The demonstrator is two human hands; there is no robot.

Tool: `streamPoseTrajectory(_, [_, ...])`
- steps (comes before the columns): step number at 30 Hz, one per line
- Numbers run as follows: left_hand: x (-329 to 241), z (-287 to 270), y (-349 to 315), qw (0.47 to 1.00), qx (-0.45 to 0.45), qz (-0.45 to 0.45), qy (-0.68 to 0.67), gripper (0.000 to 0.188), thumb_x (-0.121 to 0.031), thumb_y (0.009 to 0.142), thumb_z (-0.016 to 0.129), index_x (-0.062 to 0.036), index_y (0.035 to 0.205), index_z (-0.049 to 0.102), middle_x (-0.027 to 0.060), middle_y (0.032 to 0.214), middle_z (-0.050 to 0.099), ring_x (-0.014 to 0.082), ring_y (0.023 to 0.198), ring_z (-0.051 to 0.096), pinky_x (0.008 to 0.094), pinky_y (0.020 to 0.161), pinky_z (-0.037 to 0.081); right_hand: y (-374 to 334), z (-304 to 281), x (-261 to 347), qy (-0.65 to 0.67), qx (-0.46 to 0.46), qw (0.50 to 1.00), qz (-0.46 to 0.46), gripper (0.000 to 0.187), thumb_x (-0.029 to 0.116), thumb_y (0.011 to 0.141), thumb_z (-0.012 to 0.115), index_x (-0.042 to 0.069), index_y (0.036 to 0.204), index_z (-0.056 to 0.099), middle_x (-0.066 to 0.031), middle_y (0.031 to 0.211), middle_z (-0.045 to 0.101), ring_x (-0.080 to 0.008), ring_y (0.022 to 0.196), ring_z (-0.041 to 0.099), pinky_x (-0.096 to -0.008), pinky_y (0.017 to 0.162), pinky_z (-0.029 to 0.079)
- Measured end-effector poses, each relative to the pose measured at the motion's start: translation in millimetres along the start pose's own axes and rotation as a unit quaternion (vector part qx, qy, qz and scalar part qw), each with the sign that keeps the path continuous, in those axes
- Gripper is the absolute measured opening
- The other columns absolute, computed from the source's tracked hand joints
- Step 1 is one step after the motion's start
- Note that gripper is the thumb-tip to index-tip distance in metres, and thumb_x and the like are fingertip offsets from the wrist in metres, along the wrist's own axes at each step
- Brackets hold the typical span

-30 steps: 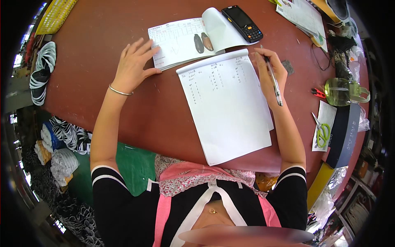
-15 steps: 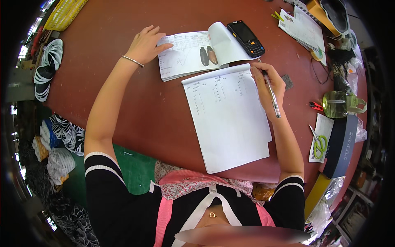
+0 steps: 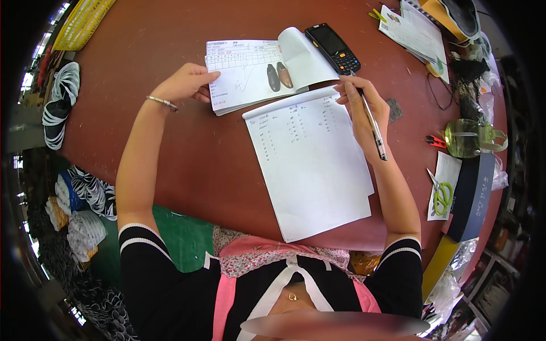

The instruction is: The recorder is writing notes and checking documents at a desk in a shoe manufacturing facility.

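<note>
- Left hand point(image 3: 189, 85) has shifted from lying spread over the far left corner of the printed sheets point(image 3: 239, 91) to their left edge, with its fingers now curled in.
- Its grip looks like a pinch on that edge: the thumb rests on top and the bent fingers sit at the edge, seemingly underneath. Whether it takes one sheet or several cannot be told; such a hold would suit steadying or lifting paper.
- The printed sheets lie on the far middle of the bench point(image 3: 187, 165), a shoe picture point(image 3: 278, 77) facing up. A turned-back page point(image 3: 305, 57) curls to the right, beside the handheld device point(image 3: 333, 48), which probably serves as a weight against it springing back.
- The right hand point(image 3: 367, 111) grasps a pen point(image 3: 373, 128) slanting across it, the near end pointing back toward the forearm. Its fingertips are at the far right corner of the handwritten sheets point(image 3: 321, 182); contact cannot be told.
- The handwritten sheets lie just nearer than the printed ones, between the person and them, probably so both can be read together.
- Scissors point(image 3: 443, 199) and a green bottle point(image 3: 462, 139) stay well to the right, leaving the writing side free.
</note>
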State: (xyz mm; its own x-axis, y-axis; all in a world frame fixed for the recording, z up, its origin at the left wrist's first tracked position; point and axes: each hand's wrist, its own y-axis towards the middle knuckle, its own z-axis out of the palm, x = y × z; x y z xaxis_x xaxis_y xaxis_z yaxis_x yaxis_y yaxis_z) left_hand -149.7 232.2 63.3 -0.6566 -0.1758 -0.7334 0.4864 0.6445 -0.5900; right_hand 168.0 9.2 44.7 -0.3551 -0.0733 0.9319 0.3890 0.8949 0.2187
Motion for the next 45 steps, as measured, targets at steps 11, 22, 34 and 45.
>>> streamPoseTrajectory(11, [-33,129,-37,0.932,-0.104,0.272,-0.218,0.053,-0.026,0.097,0.073,0.0067,0.136,0.059,0.013,0.127,0.068,0.0219,0.121,0.062,0.037,0.105,0.048,43,82,56,-0.088,0.075,0.992,0.052,0.045,0.034,0.088,0.081,0.001,0.115,0.066,-0.0148,0.093,0.075,-0.0243,0.076,0.073,-0.0338,0.07,0.056])
streamPoseTrajectory(22, [-5,186,1,0.873,-0.242,0.412,0.098,0.104,-0.03,0.089,0.08,0.0061,0.161,0.014,0.0313,0.163,0.024,0.0432,0.153,0.024,0.0491,0.123,0.025,86,39,24,-0.005,-0.015,0.997,0.07,0.026,0.022,0.086,0.083,-0.001,0.083,0.071,-0.0086,0.072,0.071,-0.0163,0.065,0.068,-0.0314,0.061,0.052])
streamPoseTrajectory(34, [-26,207,19,0.829,-0.241,0.408,0.295,0.086,-0.047,0.09,0.075,-0.0064,0.157,0.038,0.0273,0.165,0.027,0.0536,0.149,0.025,0.0572,0.119,0.031,100,1,-60,-0.258,-0.026,0.965,0.031,0.06,0.038,0.082,0.089,0.0,0.116,0.057,-0.018,0.104,0.069,-0.0258,0.096,0.069,-0.0371,0.085,0.054])
streamPoseTrajectory(45, [-40,204,30,0.847,-0.283,0.412,0.181,0.095,-0.033,0.094,0.073,-0.004,0.164,0.015,0.0375,0.163,0.017,0.0549,0.148,0.024,0.0575,0.12,0.028,80,-24,-81,-0.1,0.08,0.991,-0.029,0.069,0.026,0.08,0.089,0.001,0.128,0.045,-0.0274,0.142,0.055,-0.0383,0.134,0.051,-0.0464,0.109,0.044])
